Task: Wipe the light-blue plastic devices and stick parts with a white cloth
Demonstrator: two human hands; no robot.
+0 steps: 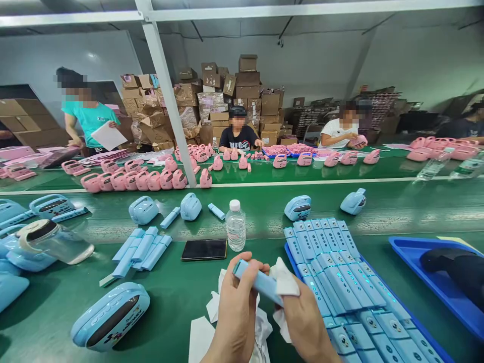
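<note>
My left hand (236, 307) is closed around one end of a light-blue plastic bar (264, 286), which is tilted down to the right. At its other end, my right hand (304, 320) presses a crumpled white wipe (285, 278) against the bar. More white sheets (202, 339) lie under and beside my hands. To the right, many similar light-blue bars (333, 275) with button-like marks are stacked in a blue tray (291, 256). A light-blue speaker-like case (111, 315) with a dark front panel lies at the left.
A water bottle (235, 227) and a phone (204, 249) stand and lie ahead. Loose bars (141, 249) and a clear jar (56, 242) are at left. A second blue tray (403, 259) holds something black. Across the green belt (249, 201), several people work among pink cases (153, 180).
</note>
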